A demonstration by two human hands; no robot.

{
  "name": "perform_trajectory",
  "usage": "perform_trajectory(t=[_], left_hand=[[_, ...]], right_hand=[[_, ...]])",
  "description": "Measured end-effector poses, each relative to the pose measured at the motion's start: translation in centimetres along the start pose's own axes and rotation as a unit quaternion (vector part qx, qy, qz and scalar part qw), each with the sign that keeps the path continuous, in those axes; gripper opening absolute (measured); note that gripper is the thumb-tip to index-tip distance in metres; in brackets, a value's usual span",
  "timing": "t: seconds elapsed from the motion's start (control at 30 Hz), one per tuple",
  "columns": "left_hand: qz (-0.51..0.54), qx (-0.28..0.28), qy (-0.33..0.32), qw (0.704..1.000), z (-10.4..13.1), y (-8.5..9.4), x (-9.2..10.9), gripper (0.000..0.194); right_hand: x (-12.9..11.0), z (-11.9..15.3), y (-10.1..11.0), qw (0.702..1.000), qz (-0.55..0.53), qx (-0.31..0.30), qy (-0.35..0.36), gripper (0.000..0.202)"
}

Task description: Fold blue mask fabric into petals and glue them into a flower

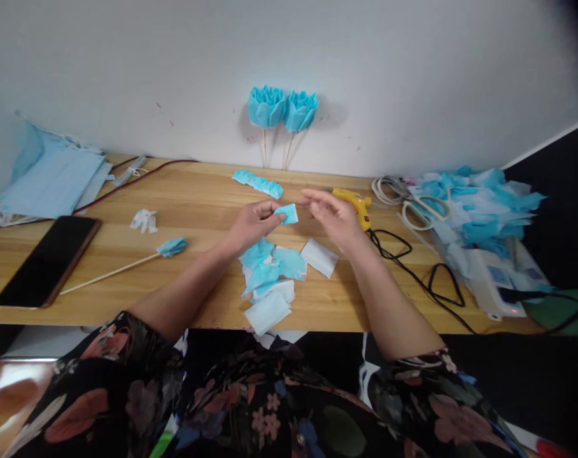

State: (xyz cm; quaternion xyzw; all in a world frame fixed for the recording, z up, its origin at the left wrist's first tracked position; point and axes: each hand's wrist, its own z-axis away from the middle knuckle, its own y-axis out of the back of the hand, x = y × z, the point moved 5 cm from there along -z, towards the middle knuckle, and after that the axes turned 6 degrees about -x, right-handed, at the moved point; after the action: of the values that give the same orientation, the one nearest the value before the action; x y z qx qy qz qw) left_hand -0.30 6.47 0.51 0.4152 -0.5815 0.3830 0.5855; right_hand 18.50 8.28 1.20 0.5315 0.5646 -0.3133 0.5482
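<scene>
My left hand (256, 222) pinches a small folded blue fabric piece (289, 214) between thumb and fingers, over the middle of the table. Just right of that piece, my right hand (335, 219) is apart from it, fingers stretched out, holding nothing that I can see. Beneath the hands lies a loose pile of blue and white fabric pieces (268, 312), with one pale piece (320, 257) to its right. A yellow glue gun (358, 202) rests behind my right hand, partly hidden by it. Beyond my left hand is a pleated blue strip (257, 183).
Two blue fabric flowers (267, 107) on sticks lean on the wall. To the left are face masks (55, 178), a phone (48, 262) and a stick with a blue bud (172, 247). Scissors (425, 212), fabric scraps (484, 203), black cable (432, 289) and a power strip (494, 283) are right.
</scene>
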Motion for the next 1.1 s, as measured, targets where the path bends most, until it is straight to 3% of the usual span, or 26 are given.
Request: perform_trajectory(t=[0.1,0.4,1.1], left_hand=[[-0.005,0.005,0.002,1.000,0.0,0.1,0.0,0.023],[-0.014,-0.004,-0.003,1.000,0.0,-0.2,-0.2,0.025],[-0.075,-0.029,-0.004,0.997,-0.1,-0.3,-0.6,0.021]], right_hand=[[0.4,0.2,-0.9,0.999,-0.008,-0.047,-0.010,0.050],[0.1,0.3,-1.5,0.998,0.023,-0.053,-0.009,0.033],[0.5,0.4,-2.6,0.996,0.038,-0.084,0.008,0.040]])
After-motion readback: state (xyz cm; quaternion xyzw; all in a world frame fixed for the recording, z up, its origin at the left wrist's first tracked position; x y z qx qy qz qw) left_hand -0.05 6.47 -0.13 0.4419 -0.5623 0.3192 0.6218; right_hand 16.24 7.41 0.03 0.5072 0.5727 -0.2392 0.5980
